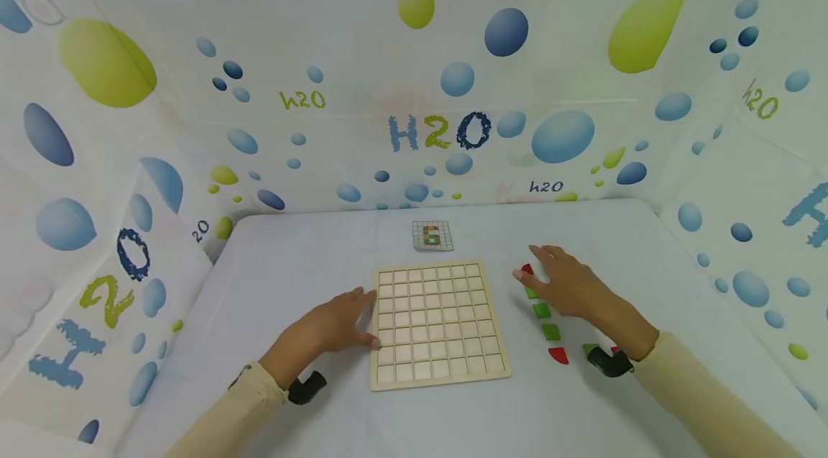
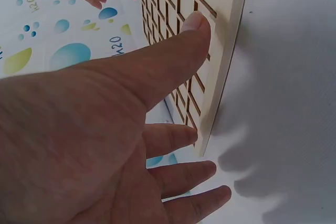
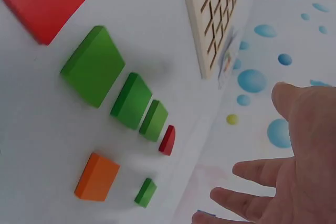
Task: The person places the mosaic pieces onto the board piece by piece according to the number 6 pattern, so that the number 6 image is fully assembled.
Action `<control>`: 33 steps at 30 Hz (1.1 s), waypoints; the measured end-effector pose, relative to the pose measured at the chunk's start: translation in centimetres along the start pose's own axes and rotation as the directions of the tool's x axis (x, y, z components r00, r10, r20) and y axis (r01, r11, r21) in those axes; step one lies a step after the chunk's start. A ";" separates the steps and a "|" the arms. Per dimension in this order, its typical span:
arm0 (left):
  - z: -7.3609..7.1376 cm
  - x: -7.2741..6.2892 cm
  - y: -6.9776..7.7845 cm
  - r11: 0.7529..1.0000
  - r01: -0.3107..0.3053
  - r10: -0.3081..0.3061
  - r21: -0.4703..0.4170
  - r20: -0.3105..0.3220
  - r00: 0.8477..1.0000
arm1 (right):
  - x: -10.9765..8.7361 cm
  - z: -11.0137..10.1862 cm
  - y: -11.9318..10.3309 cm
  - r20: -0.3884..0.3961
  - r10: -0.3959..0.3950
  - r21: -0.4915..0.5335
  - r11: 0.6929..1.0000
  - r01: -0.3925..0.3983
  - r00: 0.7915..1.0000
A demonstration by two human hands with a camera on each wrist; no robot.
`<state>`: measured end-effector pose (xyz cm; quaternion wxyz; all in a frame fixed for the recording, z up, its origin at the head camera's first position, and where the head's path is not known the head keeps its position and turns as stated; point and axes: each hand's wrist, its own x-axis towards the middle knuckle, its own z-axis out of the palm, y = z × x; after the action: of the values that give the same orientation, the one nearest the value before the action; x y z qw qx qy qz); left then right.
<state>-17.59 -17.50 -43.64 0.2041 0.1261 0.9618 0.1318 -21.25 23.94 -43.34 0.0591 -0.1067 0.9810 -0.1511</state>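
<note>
A wooden grid board (image 1: 440, 380) with bare square cells lies flat in the middle of the table. My left hand (image 1: 330, 321) is at its left edge, thumb and fingers spread; in the left wrist view the thumb (image 2: 197, 22) overlaps the frame. Right of the board, my right hand (image 1: 569, 285) hovers over a row of flat pieces with its fingers extended and nothing held. Green squares (image 3: 94, 66) stand in that row between a red rounded piece (image 3: 47, 1) and a smaller red one (image 3: 168, 141). An orange square (image 3: 97, 178) and another green piece (image 3: 146, 192) lie beside it.
Behind the board lies a small printed pattern card (image 1: 433, 236) with a coloured figure on a grid. White cloth (image 1: 310, 242) covers the table. A curtain (image 1: 362, 48) printed with bubbles and lettering surrounds the back and sides. Each wrist carries a black camera (image 1: 307, 387).
</note>
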 end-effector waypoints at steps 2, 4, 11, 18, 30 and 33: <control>0.0 0.0 0.1 1.000 -0.007 0.006 0.006 0.008 1.000 | 0.0 0.0 0.5 0.001 0.005 -0.007 1.000 -0.005 1.000; 0.1 0.0 0.2 1.000 -0.005 0.005 0.006 0.017 1.000 | 0.0 0.0 0.9 0.004 0.008 -0.010 1.000 -0.008 1.000; 0.0 -0.2 0.4 1.000 0.004 -0.003 -0.018 0.026 1.000 | 0.1 -0.4 2.5 -0.003 0.031 0.014 0.999 -0.031 1.000; 0.1 -0.5 0.2 0.998 0.005 -0.002 -0.067 0.035 0.999 | 0.3 -0.5 5.4 -0.002 0.073 0.048 0.996 -0.073 0.997; 0.6 -0.3 -0.2 0.997 -0.010 0.012 -0.077 0.021 1.000 | 0.3 -0.4 9.1 -0.010 0.066 0.105 0.992 -0.064 0.998; 0.6 -0.3 -0.2 0.996 -0.016 0.018 -0.082 0.023 1.000 | 0.3 -0.4 9.5 -0.012 0.061 0.116 0.991 -0.059 0.998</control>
<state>-17.12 -17.66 -44.11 0.2192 0.1274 0.9520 0.1716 -23.45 32.88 -45.90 0.0623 -0.0723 0.9737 -0.2068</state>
